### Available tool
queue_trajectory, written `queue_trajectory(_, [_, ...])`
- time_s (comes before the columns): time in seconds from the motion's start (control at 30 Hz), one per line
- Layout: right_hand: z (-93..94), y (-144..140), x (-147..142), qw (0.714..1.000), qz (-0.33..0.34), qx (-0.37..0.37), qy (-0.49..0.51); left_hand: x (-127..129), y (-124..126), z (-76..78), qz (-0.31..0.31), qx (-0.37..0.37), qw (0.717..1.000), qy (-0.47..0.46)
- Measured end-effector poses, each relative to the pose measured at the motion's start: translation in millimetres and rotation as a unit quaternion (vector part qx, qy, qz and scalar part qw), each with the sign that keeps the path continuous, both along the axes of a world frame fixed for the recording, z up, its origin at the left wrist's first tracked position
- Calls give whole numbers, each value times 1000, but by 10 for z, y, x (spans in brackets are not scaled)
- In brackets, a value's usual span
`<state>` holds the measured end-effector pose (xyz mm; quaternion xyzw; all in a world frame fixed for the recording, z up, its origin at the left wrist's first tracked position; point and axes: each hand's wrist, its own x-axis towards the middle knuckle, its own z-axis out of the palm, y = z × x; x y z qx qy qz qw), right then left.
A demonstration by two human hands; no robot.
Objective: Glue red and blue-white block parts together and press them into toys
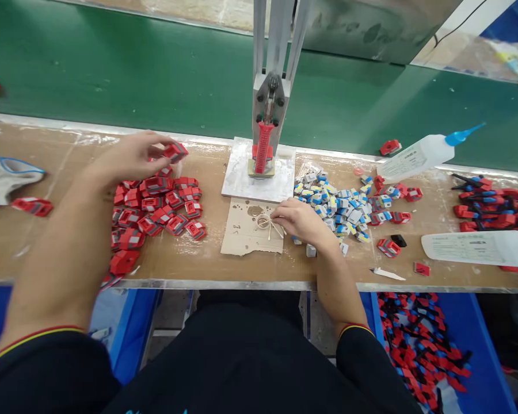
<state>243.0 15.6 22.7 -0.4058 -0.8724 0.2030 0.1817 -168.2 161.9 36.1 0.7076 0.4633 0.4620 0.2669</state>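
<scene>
My left hand (133,155) holds a red and grey plastic part (175,152) between its fingertips, above a heap of similar red parts (155,201). Closer to the middle, my right hand (300,218) pinches a thin cotton swab (269,232) over a small round dish (263,221). Other swabs lean at that dish, which rests on a stained piece of cardboard (237,233). Just right of my right hand lies a pile of small white, blue and yellow parts (341,204).
A toggle clamp press with a red handle (264,146) stands on a white base plate (237,169). White squeeze bottles (418,158) and a small knife (387,273) lie at right, with red-black parts (496,201). Behind runs a green belt (133,69); blue bins (479,345) sit below.
</scene>
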Motion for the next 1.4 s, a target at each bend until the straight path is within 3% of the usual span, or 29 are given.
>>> queue_trajectory(0.07, [-58,-14,-71,999,8,23,29,132,-343,96,-27,-60,990,-123])
queue_trajectory(0.17, [-139,-28,-190,996,24,41,72,584,-870,154,-49,-118,928,-349])
queue_trajectory(0.3, [-167,-63,-227,990,7,19,142,1234,-1266,42,-61,-258,859,-439])
queue_trajectory(0.43, [-112,-103,-131,970,-93,-23,222,1414,-1335,-122,-69,-302,825,-472])
queue_trajectory(0.57, [-97,-99,-82,955,-147,-76,244,1384,-1399,-241,-80,-285,848,-440])
queue_trajectory(0.73, [-54,-107,-69,951,-159,-81,254,1439,-1518,-334,-74,-202,916,-339])
queue_trajectory(0.83, [61,-130,-95,937,-165,-59,303,1487,-1564,-365,-66,-152,943,-289])
queue_trajectory(0.9, [157,-135,-158,912,-162,-18,375,1511,-1586,-376,-69,-132,955,-255])
queue_trajectory(1.03, [271,-122,-384,862,-167,56,475,1537,-1619,-378,-87,-112,965,-220])
queue_trajectory(1.2, [208,-134,-604,863,-167,39,475,1537,-1635,-366,-113,-101,964,-218])
queue_trajectory(1.4, [128,-163,-654,867,-162,29,470,1513,-1632,-359,-118,-110,964,-210])
